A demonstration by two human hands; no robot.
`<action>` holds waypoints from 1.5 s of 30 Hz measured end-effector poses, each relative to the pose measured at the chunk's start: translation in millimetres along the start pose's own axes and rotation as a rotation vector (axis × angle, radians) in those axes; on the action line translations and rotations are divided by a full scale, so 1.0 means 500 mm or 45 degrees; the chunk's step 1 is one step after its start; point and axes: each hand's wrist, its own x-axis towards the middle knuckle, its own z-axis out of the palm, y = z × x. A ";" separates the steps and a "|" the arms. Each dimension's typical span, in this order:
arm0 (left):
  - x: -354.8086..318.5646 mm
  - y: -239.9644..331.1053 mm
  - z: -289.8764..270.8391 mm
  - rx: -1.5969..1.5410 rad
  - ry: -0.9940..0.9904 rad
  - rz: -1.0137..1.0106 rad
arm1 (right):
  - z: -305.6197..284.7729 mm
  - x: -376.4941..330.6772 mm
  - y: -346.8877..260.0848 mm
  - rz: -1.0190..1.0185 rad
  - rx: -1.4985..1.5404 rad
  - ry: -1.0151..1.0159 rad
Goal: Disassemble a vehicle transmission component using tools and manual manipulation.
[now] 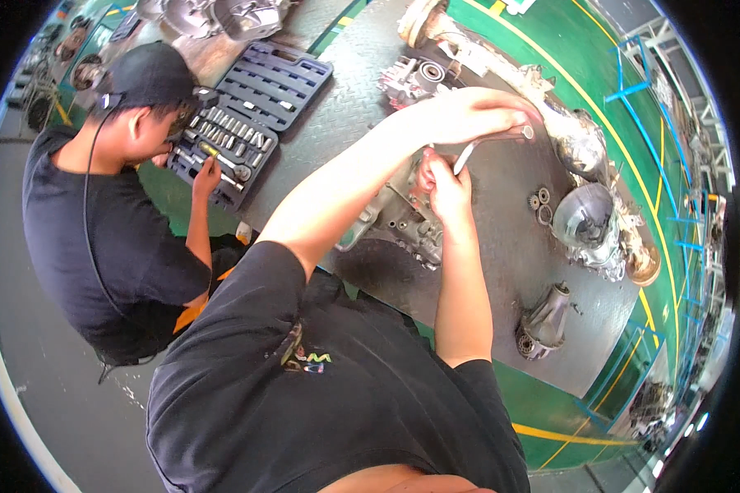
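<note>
A slim metal ratchet handle (492,141) lies nearly level above the grey cast gearbox housing (403,218), its long axis running from the person's lower left, near the housing, up toward the right, where its round end shows just past the knuckles. The left hand (469,113) reaches across from the left and is clamped around the handle's far end, fingers curled over it. The right hand (442,182) comes up from below and is closed around the near end of the tool, just where it meets the housing, so the right hand is the nearer of the 2 to the casting; the 2 hands sit close but apart along the bar. The socket or fastener under the right hand is hidden by the fingers, and I cannot tell what the tool bears on. The housing rests on a dark checker-plate worktop (510,271). To the right lie a few small bearing rings (539,204), a long axle housing (551,123) and a cone-shaped casting (544,322) nearer the edge. At far left a co-worker in black bends over an open blue socket case (259,107), fingers on its tools.
</note>
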 end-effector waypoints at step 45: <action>0.010 -0.057 0.032 1.172 0.201 0.471 | -0.073 0.290 0.066 -0.689 -0.373 0.432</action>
